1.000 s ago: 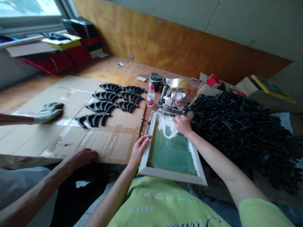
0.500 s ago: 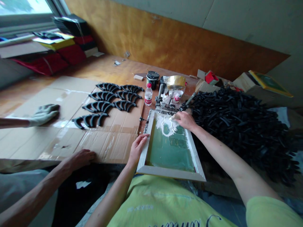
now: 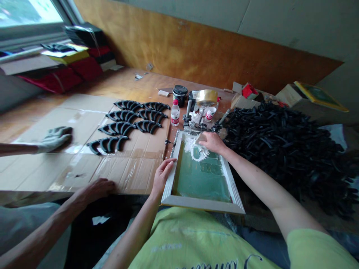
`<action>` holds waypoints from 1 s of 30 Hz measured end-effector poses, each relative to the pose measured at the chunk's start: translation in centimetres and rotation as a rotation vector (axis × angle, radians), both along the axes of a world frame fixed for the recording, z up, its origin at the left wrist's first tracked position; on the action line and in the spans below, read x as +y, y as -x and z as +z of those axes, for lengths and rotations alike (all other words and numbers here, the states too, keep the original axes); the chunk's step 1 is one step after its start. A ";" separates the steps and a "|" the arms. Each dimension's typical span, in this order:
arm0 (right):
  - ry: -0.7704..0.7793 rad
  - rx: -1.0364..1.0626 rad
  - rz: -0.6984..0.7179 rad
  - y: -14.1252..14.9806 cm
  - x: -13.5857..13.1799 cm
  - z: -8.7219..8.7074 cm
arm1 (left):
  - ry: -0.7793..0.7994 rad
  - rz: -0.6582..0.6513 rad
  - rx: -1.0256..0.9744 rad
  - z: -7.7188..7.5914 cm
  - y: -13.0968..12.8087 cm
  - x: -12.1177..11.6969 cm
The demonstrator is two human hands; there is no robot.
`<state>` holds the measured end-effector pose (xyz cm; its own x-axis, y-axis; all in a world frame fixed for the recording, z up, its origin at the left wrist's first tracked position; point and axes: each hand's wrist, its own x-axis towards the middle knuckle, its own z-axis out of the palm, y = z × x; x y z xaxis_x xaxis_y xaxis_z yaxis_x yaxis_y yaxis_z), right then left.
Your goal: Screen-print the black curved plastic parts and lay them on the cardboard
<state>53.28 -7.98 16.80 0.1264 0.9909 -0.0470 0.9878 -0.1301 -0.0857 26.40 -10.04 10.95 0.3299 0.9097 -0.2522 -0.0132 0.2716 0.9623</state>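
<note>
A screen printing frame with a green mesh lies tilted in front of me. My left hand grips its left rail, thumb on top and the other fingers partly hidden. Over the far end of the mesh, my right hand is closed around a small pale scraper, mostly covered by the fingers. Thick white paste is smeared in swirls on the mesh beneath the scraper. Metal hinge clamps hold the frame's far edge.
Left, black curved pieces lie in rows on cardboard. A co-worker's gloved hand and bare hand rest there. A bottle, black tub and tape roll stand behind. A large black heap lies right.
My right hand has moved a little to the left with the scraper, across the paste. My left hand stays on the frame. The camera view has shifted slightly.
</note>
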 end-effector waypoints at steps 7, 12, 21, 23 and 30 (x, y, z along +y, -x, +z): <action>-0.108 0.033 0.103 -0.1 -1.3 -1.3 | -0.019 -0.007 0.013 0.2 -0.1 0.1; -0.138 0.061 0.068 -1.5 -0.4 -1.3 | -0.008 -0.002 0.024 0.3 -0.1 0.1; -0.172 0.121 0.193 -0.9 2.1 -3.7 | -0.017 0.015 0.046 0.9 -0.3 0.1; -0.160 0.097 0.177 -1.2 2.3 -3.9 | -0.012 0.019 0.051 1.0 -0.3 0.0; -0.111 0.058 0.099 -3.8 0.6 -3.0 | -0.036 0.018 0.046 1.1 -0.3 0.1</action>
